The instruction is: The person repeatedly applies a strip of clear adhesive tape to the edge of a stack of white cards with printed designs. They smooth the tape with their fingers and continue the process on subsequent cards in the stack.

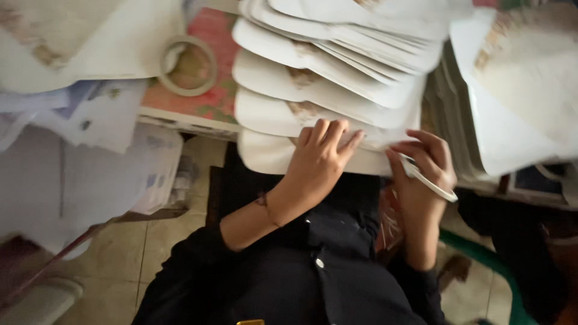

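1. Here the left hand point(318, 161) lies flat, fingers together, pressed on the lowest card point(271, 153) of a fanned stack of white cut-out cards point(325, 66); it pinches nothing.
2. The right hand point(424, 168) is curled around a thin white stick point(428, 180), thumb and fingers pinching it, with its fingertips touching the right end of the same card.
3. The stack sits at the near edge of the bench point(198, 114), and the lowest card overhangs that edge toward the person's lap (each card is rounded at the corners and carries a brownish mark).
4. A tape roll point(188, 65) lies on the bench's patterned red top, just left of the stack and apart from it.
5. More white sheets point(66, 42) cover the far left corner of the bench, and another pile point(524, 90) stands at the right edge, next to the right hand.
6. Loose papers point(90, 162) hang below the bench's left side, above a tiled floor point(132, 253).
7. Dark sleeves point(198, 259) cover both forearms; the picture is somewhat blurred, so finer details cannot be told.
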